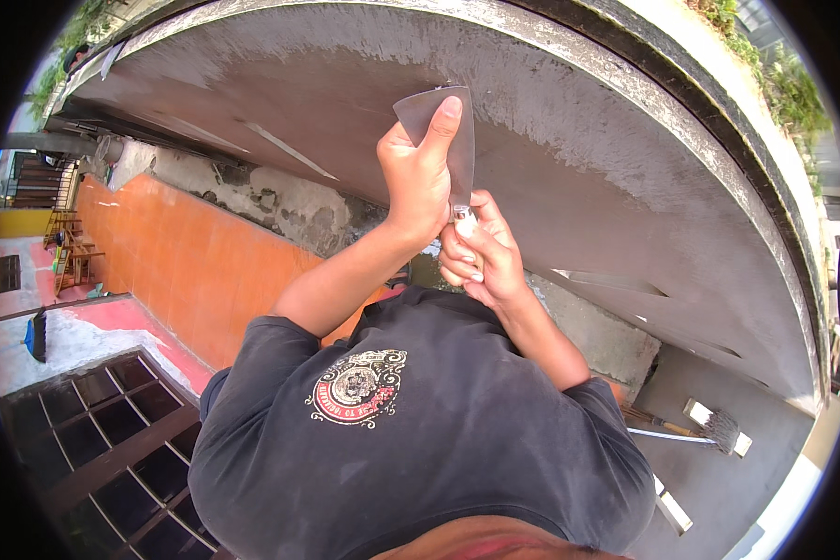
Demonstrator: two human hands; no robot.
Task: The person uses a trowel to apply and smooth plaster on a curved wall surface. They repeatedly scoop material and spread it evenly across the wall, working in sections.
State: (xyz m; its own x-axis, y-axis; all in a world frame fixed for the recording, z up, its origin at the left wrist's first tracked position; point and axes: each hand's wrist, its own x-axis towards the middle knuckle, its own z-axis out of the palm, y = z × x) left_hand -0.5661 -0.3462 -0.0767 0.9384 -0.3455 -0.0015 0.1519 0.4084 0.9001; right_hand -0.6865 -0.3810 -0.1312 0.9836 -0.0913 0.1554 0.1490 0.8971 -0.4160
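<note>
The scraper (464, 154) stands blade-up in front of the grey wall (588, 177). Its handle sits inside the right hand (491, 257), whose fingers curl around it. The left hand (415, 187) grips the blade, thumb on the near face, other fingers mostly hidden. A brush (719, 431) is at lower right.

The right hand (495, 257) wraps its fingers (457, 254) round the handle (464, 219) of a putty knife (464, 168); the left hand (418, 182) lays its thumb (441, 126) on the blade (465, 135). Beyond stands a grey wall (588, 177), a brush (721, 431) at right.
</note>
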